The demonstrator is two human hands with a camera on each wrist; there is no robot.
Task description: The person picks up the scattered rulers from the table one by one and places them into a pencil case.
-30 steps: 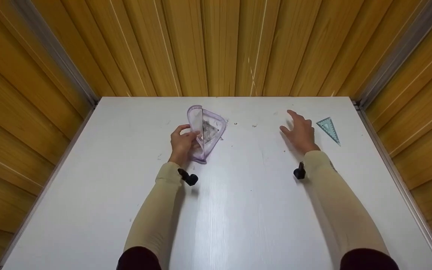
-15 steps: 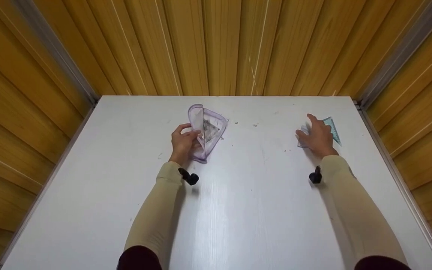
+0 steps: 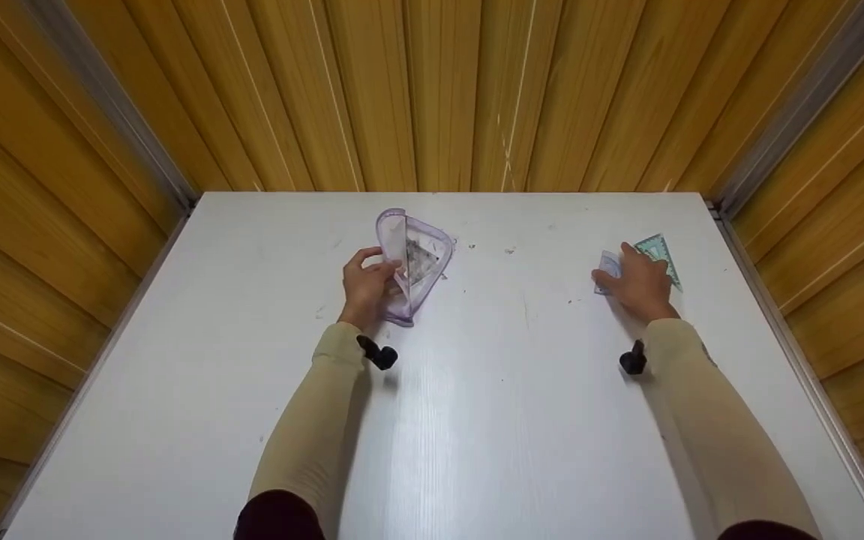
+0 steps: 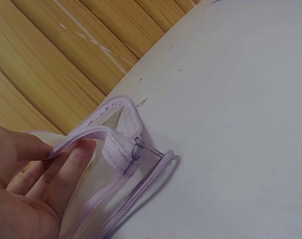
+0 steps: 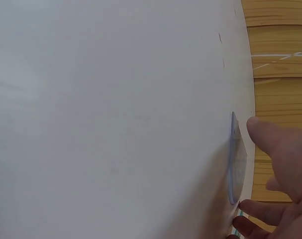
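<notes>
My left hand pinches the opening edge of a mesh zipper pouch with purple trim. The left wrist view shows the thumb and fingers on the zipper tape. A triangular grey shape is visible within the pouch. On the right, my right hand is low over a clear bluish protractor, thumb and fingers spread on either side of it. In the right wrist view the thumb looks apart from the protractor; fingertip contact is hard to tell. A teal set square lies partly under the fingers.
The white table has small dark marks. Wood-look panels rise behind it and along both sides. A black wrist-camera mount sits at each cuff.
My right hand has moved right to the protractor, and its fingers have come lower and closer about it. The left hand and pouch stay in place.
</notes>
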